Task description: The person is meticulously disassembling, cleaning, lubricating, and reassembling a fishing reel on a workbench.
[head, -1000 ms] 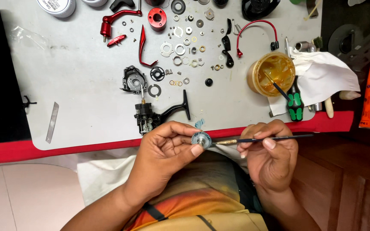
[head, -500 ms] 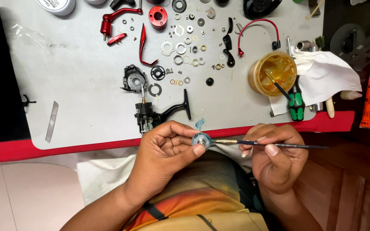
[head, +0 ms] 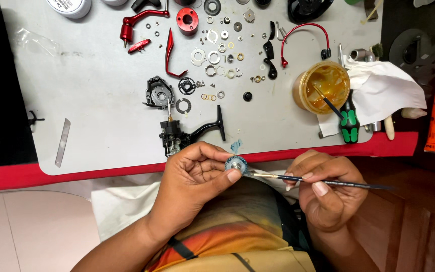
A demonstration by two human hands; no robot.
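Below the red front edge of the tabletop [head: 101,151], over the person's lap, both hands work close together. Left hand [head: 195,176]: fingers closed on a small round gear [head: 236,164], bluish at the rim with a metal hub, pinched between thumb and fingertips and held just off the table edge. Right hand [head: 328,189]: fingers closed around a thin dark-handled brush [head: 323,181], held nearly level, its handle running out to the right past the hand. The brush tip meets the gear at its right side.

On the grey tabletop, directly above the left hand, stands a black reel body [head: 174,136] with a stem angled up to the right. Beyond it lie a black side plate [head: 158,93], black rings, and scattered washers [head: 215,56], small screws and spacers. Red parts sit further back: a red handle arm [head: 139,20], a red spool piece [head: 187,19] and a red wire bail [head: 305,38]. To the right stands an open tub of amber grease [head: 323,85] with a tool resting in it, just beside a white paper towel [head: 386,93]. A green-and-black screwdriver [head: 349,123] lies at the towel's lower left. A metal strip [head: 62,142] lies near the left edge.
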